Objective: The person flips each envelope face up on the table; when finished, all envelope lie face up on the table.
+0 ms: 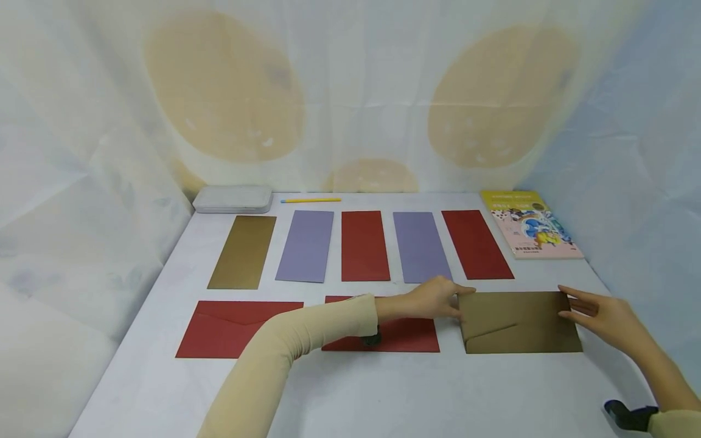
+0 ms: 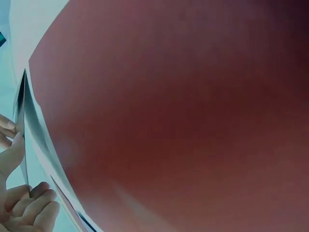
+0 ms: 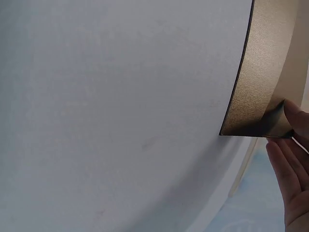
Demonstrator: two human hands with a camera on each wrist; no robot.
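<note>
The counter [image 1: 350,395], draped in a white cloth, carries two rows of paper goods. In the far row lie five narrow cards: gold [image 1: 243,251], purple [image 1: 305,245], red [image 1: 364,245], purple [image 1: 420,246] and red [image 1: 476,244]. A picture book [image 1: 530,224] sits at the far right, with a grey tin [image 1: 233,199] and a yellow pencil [image 1: 310,199] at the back edge.

In the near row a red envelope [image 1: 230,328] lies at the left and a second red envelope [image 1: 405,336] in the middle, partly under the left forearm. The gold envelope [image 1: 519,322] lies flat at the near right, flap side up, just beside the middle red one.

The left hand [image 1: 432,299] pinches the gold envelope's left edge near its far corner, thumb on top. The right hand [image 1: 602,316] holds the right edge, fingers fairly straight along it; the wrist view shows the fingertips [image 3: 289,159] lifting that corner slightly off the cloth.

The envelope looks light, thin and fairly stiff, with a slightly grainy, metallic face that probably gives some grip. It should crease if bent hard. The short edges, taken at both ends, seem the safest hold.
</note>
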